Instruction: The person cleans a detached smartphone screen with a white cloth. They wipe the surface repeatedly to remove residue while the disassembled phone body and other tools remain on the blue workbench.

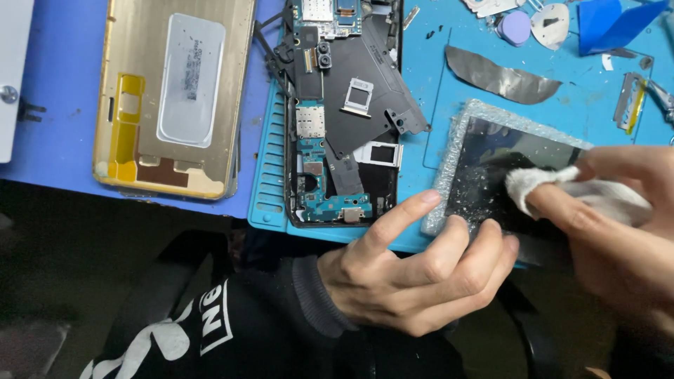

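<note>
White cloth wad (562,188), soft and crumpled, sits pinched in the right hand (618,231), pressed onto the dark glossy glass panel with a frosted, speckled border (491,168). The left hand (414,270) grips that panel's near edge, fingers curled over it, index finger stretched along the corner. Just left of the left hand lies an opened black phone chassis with bare blue-green circuit boards (337,140) on a blue ridged work mat (270,175). Farther left rests a gold-coloured metal back frame (175,91). Beyond the right hand lies a grey foil strip (502,78).
</note>
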